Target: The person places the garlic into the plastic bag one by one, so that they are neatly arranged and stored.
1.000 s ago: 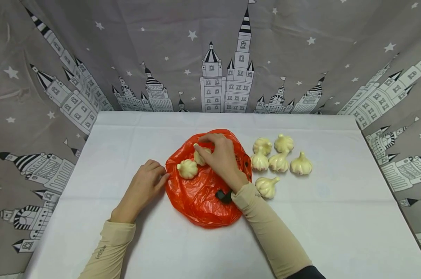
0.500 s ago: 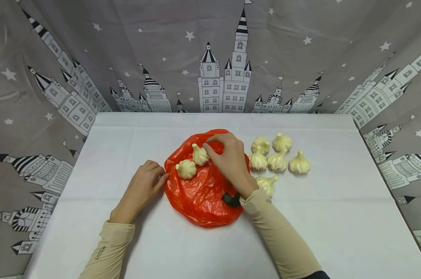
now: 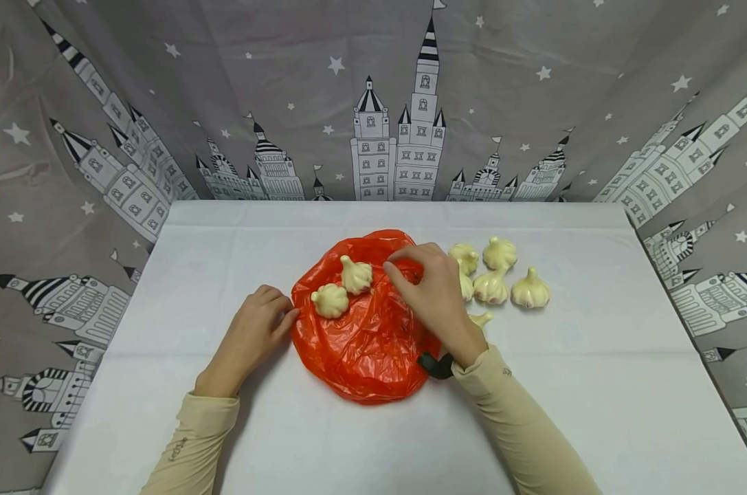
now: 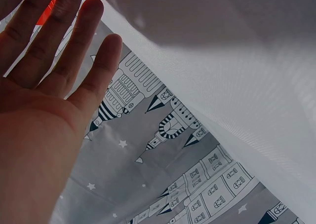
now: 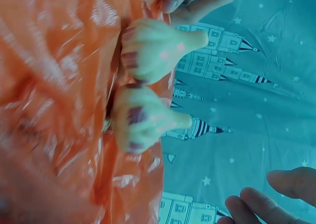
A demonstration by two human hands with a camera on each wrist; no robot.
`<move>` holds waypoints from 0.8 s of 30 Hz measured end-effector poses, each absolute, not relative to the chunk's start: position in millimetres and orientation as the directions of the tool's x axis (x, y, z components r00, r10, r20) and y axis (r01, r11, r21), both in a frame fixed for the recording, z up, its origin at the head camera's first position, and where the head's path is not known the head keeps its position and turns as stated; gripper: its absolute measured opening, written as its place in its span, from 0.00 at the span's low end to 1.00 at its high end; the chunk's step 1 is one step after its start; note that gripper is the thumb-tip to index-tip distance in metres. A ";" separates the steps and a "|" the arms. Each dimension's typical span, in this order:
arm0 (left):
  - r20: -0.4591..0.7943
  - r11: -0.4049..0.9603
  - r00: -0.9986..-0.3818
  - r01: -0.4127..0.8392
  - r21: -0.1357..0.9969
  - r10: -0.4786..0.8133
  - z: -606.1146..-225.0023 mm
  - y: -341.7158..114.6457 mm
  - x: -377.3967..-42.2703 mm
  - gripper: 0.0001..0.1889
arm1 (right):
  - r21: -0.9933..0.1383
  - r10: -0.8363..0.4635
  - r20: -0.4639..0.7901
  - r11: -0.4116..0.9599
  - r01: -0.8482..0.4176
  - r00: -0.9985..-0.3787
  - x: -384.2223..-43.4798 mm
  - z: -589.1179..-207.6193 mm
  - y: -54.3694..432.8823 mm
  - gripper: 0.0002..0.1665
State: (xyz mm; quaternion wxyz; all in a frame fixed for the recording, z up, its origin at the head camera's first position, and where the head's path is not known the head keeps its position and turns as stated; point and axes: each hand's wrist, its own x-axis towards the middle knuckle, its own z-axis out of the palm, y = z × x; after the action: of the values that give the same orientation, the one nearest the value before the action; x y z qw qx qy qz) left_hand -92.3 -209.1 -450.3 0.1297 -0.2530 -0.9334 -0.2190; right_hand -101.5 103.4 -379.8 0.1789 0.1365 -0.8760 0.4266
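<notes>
A crumpled red plastic bag [image 3: 373, 357] lies spread in a round shape on the white-covered table. Two pale garlic bulbs, one upper garlic bulb [image 3: 357, 275] and one lower garlic bulb [image 3: 330, 300], sit side by side on its left part; both also show in the right wrist view. My left hand [image 3: 249, 337] is at the bag's left edge, thumb and fingers holding the rim. Over the bag's right side hovers my right hand [image 3: 431, 289], fingers and thumb apart with nothing between them. It partly covers the bag and the nearest bulbs beyond.
Several more garlic bulbs [image 3: 530, 289] stand in a loose group just right of the bag, some half hidden by the right hand. A black strap [image 3: 436, 365] hangs at the right wrist. Behind the table rises a grey curtain [image 3: 225, 62] printed with castles and stars.
My right hand has let go of the upper garlic bulb and drawn off to the right, toward the bulbs outside the bag. The left hand has stayed at the bag's edge.
</notes>
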 end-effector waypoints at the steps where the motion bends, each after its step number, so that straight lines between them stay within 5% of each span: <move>1: 0.353 0.776 -0.838 0.530 0.343 0.416 -450.2 -209.1 -92.3 0.07 | -0.694 -0.089 0.433 0.602 -0.394 -0.897 -100.3 -380.2 106.7 0.06; 24: 0.340 0.781 -0.842 0.525 0.338 0.418 -446.7 -207.5 -91.4 0.06 | -0.662 -0.017 0.469 0.656 -0.364 -0.883 -80.7 -387.7 184.6 0.06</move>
State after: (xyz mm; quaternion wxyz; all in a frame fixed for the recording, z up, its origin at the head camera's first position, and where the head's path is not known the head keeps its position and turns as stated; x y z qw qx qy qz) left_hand -91.4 -207.5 -446.7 0.1242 -0.2520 -0.9355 -0.2143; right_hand -80.7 184.6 -387.7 0.2164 0.1079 -0.8837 0.4007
